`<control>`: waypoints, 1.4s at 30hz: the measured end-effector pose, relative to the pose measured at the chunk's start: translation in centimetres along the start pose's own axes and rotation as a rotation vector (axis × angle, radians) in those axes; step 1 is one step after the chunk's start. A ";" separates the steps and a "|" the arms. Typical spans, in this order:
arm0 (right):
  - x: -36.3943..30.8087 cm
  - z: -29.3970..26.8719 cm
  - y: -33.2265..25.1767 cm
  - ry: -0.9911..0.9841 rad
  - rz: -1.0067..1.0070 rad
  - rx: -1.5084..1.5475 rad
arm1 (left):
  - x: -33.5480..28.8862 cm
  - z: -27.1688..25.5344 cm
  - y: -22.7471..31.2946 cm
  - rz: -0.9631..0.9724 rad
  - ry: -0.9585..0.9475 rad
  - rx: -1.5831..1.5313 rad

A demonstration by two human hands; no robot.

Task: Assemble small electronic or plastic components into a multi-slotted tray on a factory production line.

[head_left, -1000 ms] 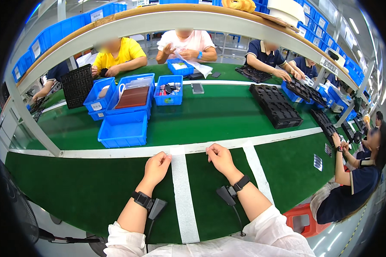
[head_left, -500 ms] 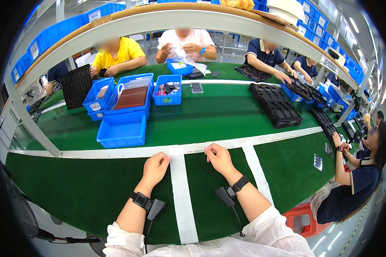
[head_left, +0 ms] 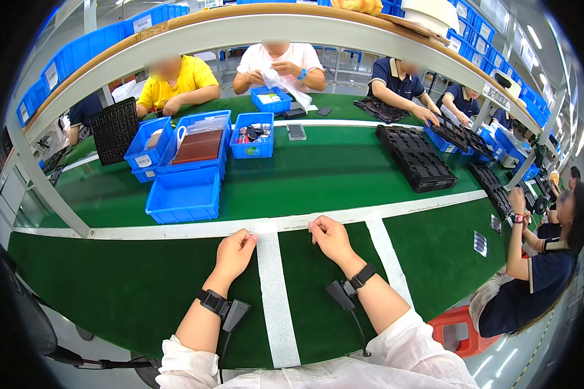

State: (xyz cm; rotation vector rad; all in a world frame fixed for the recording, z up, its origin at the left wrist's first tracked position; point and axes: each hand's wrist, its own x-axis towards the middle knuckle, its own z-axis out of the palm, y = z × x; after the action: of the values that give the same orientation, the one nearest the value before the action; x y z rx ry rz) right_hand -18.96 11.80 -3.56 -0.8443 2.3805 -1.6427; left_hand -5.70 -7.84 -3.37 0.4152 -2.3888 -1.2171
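Note:
My left hand (head_left: 235, 251) and my right hand (head_left: 331, 237) rest on the green work surface (head_left: 143, 285), on either side of a white tape stripe (head_left: 276, 292) that runs toward me. The fingers of both are curled loosely and I see nothing in either. Their fingertips lie close to the long white line (head_left: 194, 228) that crosses the bench. Each wrist wears a black band with a small black device (head_left: 230, 311) hanging from it.
An empty blue bin (head_left: 185, 194) stands just beyond the white line, with more blue bins (head_left: 198, 146) of parts behind it. Black trays (head_left: 415, 155) lie at the right. Several people work across the belt, and another person (head_left: 538, 272) sits at my right.
Both hands have stayed almost still; the fingers shifted only slightly near the white line.

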 end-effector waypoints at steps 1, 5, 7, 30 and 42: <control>0.0 0.0 0.0 0.000 0.008 -0.006 | 0.0 0.0 0.0 -0.002 -0.002 0.005; -0.2 -0.1 -0.3 0.009 -0.006 0.002 | -0.2 -0.2 0.5 -0.006 0.002 0.009; -0.1 -0.3 -0.2 0.004 0.030 -0.049 | 0.0 0.0 0.7 -0.017 -0.005 0.033; -0.3 0.0 -0.8 0.007 0.028 -0.034 | -0.1 -0.2 0.2 0.007 -0.005 -0.051; -0.3 0.0 -1.0 -0.003 0.027 -0.067 | -0.3 -0.3 0.4 -0.014 -0.005 -0.042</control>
State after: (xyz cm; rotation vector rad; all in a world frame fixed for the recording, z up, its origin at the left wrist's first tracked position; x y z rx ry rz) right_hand -18.33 11.73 -2.69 -0.8210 2.4466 -1.5592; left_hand -5.35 -7.71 -3.00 0.4161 -2.3643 -1.2734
